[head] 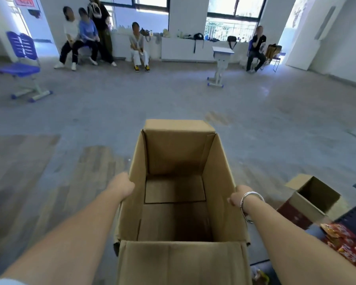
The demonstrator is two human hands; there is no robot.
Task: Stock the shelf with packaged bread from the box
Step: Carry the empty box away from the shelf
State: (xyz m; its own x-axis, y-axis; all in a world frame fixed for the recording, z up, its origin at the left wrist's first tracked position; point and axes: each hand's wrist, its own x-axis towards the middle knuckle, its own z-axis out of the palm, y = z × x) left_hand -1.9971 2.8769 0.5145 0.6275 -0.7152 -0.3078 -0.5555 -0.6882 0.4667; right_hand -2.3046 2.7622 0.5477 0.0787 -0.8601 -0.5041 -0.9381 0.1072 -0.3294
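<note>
A tall brown cardboard box [218, 182] is in front of me with its flaps open. Its inside shows only bare cardboard; no packaged bread is visible in it. My left hand [122, 187] grips the box's left wall from outside. On the right wall my right hand [237, 197] holds the box, a silver bracelet on its wrist. No shelf is in view.
A smaller open cardboard box [310, 199] stands on the floor at the right, next to red patterned packets [345, 241]. A blue chair [23, 66] stands far left, a small desk [221, 64] at the middle back. Several people sit along the far wall.
</note>
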